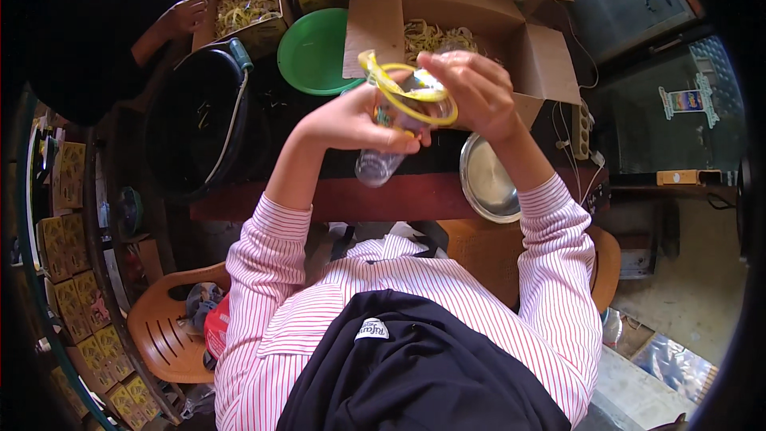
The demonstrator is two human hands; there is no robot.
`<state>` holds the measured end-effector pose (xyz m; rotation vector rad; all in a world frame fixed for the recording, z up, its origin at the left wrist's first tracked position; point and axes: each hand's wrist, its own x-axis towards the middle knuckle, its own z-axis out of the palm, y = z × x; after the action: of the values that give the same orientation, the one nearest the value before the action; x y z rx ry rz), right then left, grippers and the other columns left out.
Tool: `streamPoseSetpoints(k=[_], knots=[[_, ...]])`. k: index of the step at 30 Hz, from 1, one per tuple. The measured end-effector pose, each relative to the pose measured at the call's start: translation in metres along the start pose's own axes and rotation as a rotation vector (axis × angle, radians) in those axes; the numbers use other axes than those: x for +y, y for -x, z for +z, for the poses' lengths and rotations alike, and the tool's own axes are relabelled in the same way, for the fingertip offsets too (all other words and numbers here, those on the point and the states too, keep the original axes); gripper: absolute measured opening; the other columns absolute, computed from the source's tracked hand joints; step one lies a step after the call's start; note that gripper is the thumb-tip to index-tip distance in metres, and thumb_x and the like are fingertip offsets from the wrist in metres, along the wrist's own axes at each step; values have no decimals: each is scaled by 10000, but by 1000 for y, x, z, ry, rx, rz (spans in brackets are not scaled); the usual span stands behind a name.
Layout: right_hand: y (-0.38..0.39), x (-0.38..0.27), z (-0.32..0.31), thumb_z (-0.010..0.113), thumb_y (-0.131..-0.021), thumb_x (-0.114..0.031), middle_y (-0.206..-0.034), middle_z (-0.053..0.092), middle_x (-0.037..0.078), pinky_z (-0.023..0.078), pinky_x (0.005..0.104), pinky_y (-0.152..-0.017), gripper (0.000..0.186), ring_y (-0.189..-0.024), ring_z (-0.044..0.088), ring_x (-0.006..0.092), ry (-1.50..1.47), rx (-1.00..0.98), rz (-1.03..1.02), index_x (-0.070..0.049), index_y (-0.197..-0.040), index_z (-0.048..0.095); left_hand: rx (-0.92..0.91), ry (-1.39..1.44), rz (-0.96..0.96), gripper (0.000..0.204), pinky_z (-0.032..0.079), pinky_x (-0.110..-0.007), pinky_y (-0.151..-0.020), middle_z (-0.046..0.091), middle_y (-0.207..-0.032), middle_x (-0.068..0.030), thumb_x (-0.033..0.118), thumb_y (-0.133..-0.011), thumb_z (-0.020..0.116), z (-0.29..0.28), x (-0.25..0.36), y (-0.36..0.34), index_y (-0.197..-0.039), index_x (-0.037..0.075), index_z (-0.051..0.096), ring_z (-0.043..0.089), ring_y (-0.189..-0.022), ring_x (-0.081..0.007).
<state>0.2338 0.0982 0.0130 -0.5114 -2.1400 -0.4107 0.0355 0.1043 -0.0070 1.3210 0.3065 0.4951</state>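
Observation:
My left hand (351, 121) is wrapped round a clear plastic bottle (377, 168), which tilts so its base points down toward me. A yellow looped strap (437, 119) circles near the bottle's upper end, with one flat end sticking up at the left. My right hand (483, 94) is bent over the top of the loop, fingers closed together. A shiny bit (426, 78) shows beneath those fingertips, and what exactly they pinch is hidden. Both hands are raised above the dark table, in front of an open carton.
Behind my hands stands the open carton (542, 64) of yellow strips. A green basin (307, 56), a black bucket (191, 128) and a round metal tray (488, 179) lie around. At the far left, another person's hand (185, 17) is beside a second carton (267, 29). A power strip (581, 132) trails cables.

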Motion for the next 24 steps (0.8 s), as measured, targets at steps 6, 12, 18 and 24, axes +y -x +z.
streamPoseSetpoints(k=[6, 12, 18, 24], knots=[[-5, -21, -5, 646, -625, -128, -771, 615, 25, 537, 298, -680, 327, -746, 627, 175, -79, -28, -6, -50, -942, 635, -329, 366, 89, 412, 513, -304, -667, 583, -873, -130, 72, -697, 657, 4, -14, 6, -1060, -35, 496, 597, -779, -190], [-2, -22, -5, 632, -630, -134, -777, 615, 48, 535, 310, -696, 246, -769, 628, 191, -99, -35, -59, -31, -852, 634, -396, 461, 74, 547, 500, -300, -495, 531, -723, -177, 259, -603, 703, 8, -28, 3, -909, -129, 466, 577, -570, -228], [-3, -22, -4, 630, -644, -104, -759, 601, 48, 539, 312, -698, 165, -752, 628, 190, -126, -10, -52, -23, -786, 608, -515, 921, 66, 576, 488, -304, -492, 504, -746, -153, 239, -624, 699, 24, -35, -1, -991, -102, 414, 558, -578, -209], [-4, -17, 3, 628, -646, -124, -746, 604, 60, 542, 321, -683, 175, -753, 632, 208, -159, 26, -53, -17, -782, 605, -722, 1235, 171, 634, 491, -323, -499, 459, -800, -137, 255, -660, 686, 32, -51, -12, -1069, -100, 357, 537, -637, -202]])
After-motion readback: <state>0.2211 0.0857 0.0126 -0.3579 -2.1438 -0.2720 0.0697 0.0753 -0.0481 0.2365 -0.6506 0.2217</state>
